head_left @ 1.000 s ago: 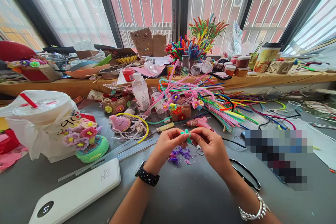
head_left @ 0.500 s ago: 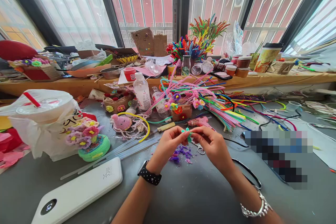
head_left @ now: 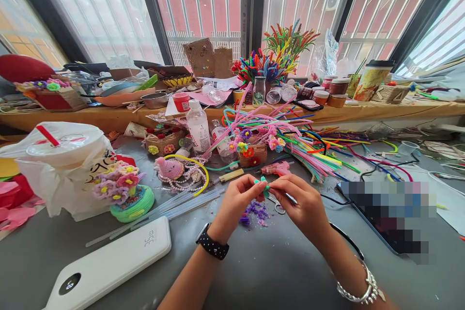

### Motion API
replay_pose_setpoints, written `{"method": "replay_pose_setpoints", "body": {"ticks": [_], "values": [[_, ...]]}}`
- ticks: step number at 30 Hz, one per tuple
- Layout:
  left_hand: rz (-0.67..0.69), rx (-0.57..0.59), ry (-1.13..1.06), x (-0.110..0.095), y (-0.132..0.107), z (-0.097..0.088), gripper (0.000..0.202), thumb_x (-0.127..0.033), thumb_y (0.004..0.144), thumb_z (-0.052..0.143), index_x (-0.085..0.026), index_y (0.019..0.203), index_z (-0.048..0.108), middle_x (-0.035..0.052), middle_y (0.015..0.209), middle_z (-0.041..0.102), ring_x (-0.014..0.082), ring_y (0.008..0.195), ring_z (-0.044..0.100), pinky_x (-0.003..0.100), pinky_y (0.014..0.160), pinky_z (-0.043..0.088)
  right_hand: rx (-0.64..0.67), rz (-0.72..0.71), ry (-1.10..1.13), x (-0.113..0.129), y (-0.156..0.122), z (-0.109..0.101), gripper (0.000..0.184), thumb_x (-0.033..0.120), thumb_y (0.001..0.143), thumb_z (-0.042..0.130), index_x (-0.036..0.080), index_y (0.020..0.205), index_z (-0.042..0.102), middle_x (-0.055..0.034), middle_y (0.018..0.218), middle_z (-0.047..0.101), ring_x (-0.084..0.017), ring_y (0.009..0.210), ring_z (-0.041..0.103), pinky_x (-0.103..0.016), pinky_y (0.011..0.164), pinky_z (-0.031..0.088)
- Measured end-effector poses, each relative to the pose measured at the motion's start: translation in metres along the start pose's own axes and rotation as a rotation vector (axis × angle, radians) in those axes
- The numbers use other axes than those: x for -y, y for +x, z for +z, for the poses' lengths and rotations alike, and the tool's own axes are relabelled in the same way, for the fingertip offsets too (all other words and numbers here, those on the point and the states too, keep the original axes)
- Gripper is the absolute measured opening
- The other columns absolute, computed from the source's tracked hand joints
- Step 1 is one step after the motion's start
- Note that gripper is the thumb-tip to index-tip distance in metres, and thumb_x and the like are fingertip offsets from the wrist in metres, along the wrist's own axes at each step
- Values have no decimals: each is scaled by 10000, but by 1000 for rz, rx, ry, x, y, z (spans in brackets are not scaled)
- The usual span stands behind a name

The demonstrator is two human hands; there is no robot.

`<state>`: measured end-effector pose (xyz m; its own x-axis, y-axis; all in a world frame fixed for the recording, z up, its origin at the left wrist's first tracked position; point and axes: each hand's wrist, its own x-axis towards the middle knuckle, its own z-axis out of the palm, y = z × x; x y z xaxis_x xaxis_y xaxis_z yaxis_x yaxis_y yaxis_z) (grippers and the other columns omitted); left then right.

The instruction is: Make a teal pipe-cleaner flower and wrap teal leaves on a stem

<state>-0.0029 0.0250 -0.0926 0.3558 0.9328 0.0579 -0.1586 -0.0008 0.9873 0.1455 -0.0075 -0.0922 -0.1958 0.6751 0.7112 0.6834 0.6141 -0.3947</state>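
Observation:
My left hand [head_left: 238,202] and my right hand [head_left: 303,203] meet above the grey table [head_left: 261,271], fingertips pinched together on a small teal pipe cleaner piece [head_left: 264,185]. Just below them lie purple fuzzy scraps [head_left: 254,212] and small scissors [head_left: 279,206]. A pink glue gun [head_left: 276,168] rests just beyond my hands. A black watch sits on my left wrist, a silver bracelet on my right.
A white power bank [head_left: 112,264] lies front left, beside a green-based pipe cleaner flower pot [head_left: 125,191] and a bagged drink cup [head_left: 65,164]. Loose pipe cleaners [head_left: 308,150] spread behind, with a plastic bottle [head_left: 198,128], small baskets and clear glue sticks [head_left: 174,208]. A blurred tablet [head_left: 388,213] lies right.
Both hands have stayed pinched on the teal piece, with only small finger movements. The view has shifted slightly, so everything sits a little further right.

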Motion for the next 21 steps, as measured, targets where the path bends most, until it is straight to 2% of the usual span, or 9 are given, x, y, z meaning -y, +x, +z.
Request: {"method": "replay_pose_setpoints", "body": {"ticks": [4,7,11,16,21], "values": [[7,14,20,0,1,-1,241,-346,679,612,-141,605,510,-24,530,538,88,518,477,213,543,364,23,77,48,0,2,-2,99,182,794,507,198,788,604,-42,726,618,-166,708,570,-269,664,444],[3,83,98,-3,2,-5,227,-348,673,616,-140,653,526,-22,557,547,91,526,480,214,538,373,100,132,108,-1,5,-5,101,212,795,510,198,762,604,-38,711,614,-160,675,562,-263,624,446],[3,189,203,-8,1,-10,217,-357,712,572,-144,735,535,-22,564,551,93,522,480,212,523,371,203,151,162,-3,9,-10,101,227,792,518,190,758,606,-34,718,607,-144,640,552,-250,606,445],[46,226,251,-4,1,-11,231,-371,748,523,-145,709,547,-16,580,550,91,530,485,203,522,374,285,173,239,-7,15,-13,128,250,800,509,188,761,614,-27,720,611,-137,649,548,-230,577,432],[61,251,275,0,2,-13,256,-381,761,499,-139,706,562,4,604,563,103,551,499,211,544,394,340,132,193,-10,20,-14,146,248,809,491,182,769,615,-28,727,615,-136,654,550,-231,584,429]]}}
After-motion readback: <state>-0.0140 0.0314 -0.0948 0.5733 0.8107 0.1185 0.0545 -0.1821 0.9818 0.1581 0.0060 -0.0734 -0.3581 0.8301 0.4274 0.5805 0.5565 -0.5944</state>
